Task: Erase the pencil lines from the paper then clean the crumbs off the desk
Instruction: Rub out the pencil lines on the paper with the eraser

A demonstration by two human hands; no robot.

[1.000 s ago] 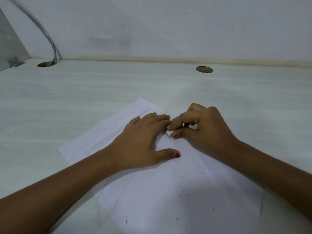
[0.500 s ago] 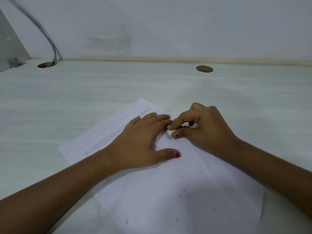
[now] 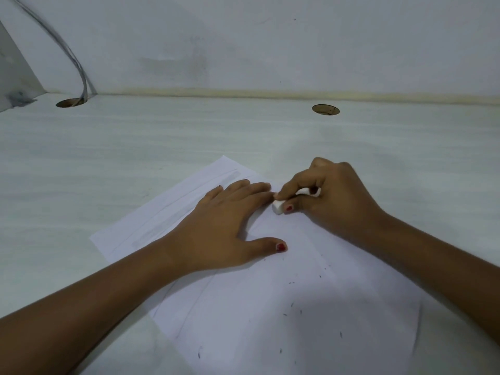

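A white sheet of paper [image 3: 270,315] lies at an angle on the pale desk [image 3: 135,158], with faint pencil lines along its left part and near its lower left edge. My left hand [image 3: 216,226] rests flat on the paper with straight fingers, thumb spread out. My right hand [image 3: 324,201] pinches a small white eraser [image 3: 278,206] between thumb and forefinger, its tip down on the paper just beyond my left fingertips. Several dark eraser crumbs [image 3: 292,311] lie scattered on the near half of the sheet.
Two round cable holes are cut in the desk, one at the back left [image 3: 71,102] with a grey cable [image 3: 70,52] running up the wall, one at the back right [image 3: 325,109]. A wall closes the desk's far edge.
My right hand has moved the eraser slightly along the paper beside my left fingertips, showing more of its white tip. My left hand has stayed flat in place.
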